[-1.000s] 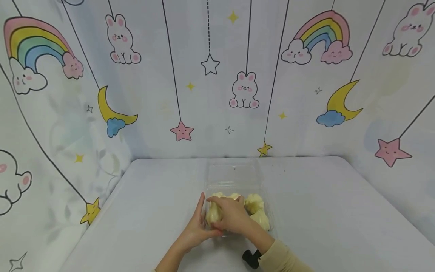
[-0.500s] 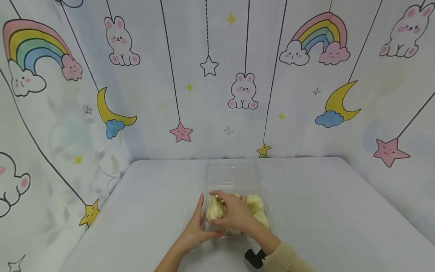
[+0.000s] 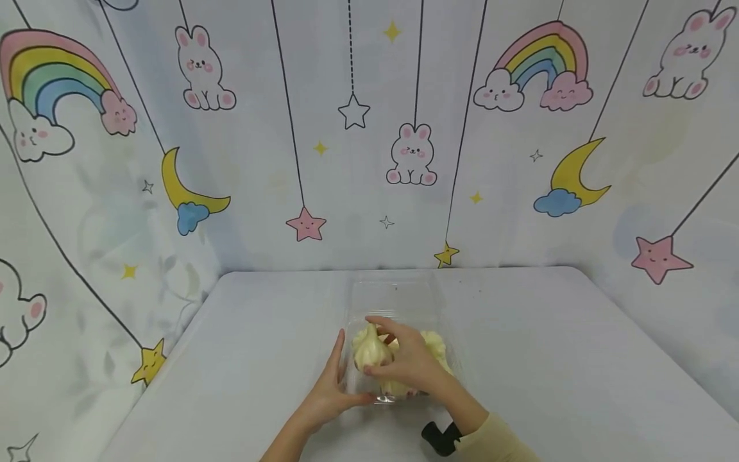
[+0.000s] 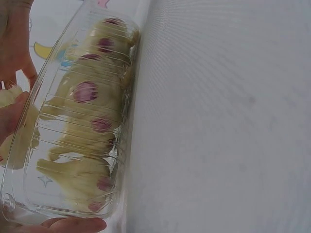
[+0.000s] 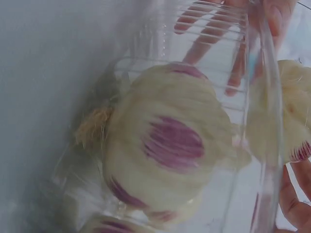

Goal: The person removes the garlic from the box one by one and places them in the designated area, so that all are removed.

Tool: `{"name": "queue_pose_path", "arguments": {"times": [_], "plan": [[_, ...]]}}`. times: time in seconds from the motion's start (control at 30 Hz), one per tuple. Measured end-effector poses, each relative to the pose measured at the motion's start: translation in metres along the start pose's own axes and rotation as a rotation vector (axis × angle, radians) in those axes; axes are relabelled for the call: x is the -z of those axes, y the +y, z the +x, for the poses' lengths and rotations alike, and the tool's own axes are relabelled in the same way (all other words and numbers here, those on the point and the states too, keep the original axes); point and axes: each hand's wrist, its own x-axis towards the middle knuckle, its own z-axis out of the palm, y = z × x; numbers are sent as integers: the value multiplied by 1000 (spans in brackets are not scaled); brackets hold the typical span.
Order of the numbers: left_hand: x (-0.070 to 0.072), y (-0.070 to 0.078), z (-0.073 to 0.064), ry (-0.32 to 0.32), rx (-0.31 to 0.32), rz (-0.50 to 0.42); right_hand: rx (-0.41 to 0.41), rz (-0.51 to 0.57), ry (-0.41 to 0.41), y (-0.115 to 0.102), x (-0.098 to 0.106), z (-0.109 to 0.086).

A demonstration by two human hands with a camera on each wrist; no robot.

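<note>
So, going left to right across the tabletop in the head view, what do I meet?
Left hand → garlic bulb, held up → right hand, holding that bulb → cream sleeve. Other things overlap these too much to place.

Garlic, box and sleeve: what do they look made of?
Garlic: pale, smooth, lightly glossy, with streaked purple patches; real or moulded imitation, I can't tell.
Box: probably clear, glossy plastic; thin ribbed walls show the garlic through and catch bright highlights.
Sleeve: matte beige, probably cloth; no shine, weave too small to see.
</note>
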Motion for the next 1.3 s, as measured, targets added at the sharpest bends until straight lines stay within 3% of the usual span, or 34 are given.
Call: {"name": "queue_pose_path", "arguments": {"times": [0.23, 0.47, 0.73, 1.3], "plan": [[0, 0, -1, -1, -7, 16, -37, 115, 25, 2, 10, -4], [0, 0, -1, 7, -28, 26, -16, 132, 65, 7, 17, -8], [0, 1, -1, 2, -10, 26, -88, 171, 84, 10, 26, -14], [-1, -1, -1, 7, -18, 28, -56, 15, 175, 26, 48, -24]]}}
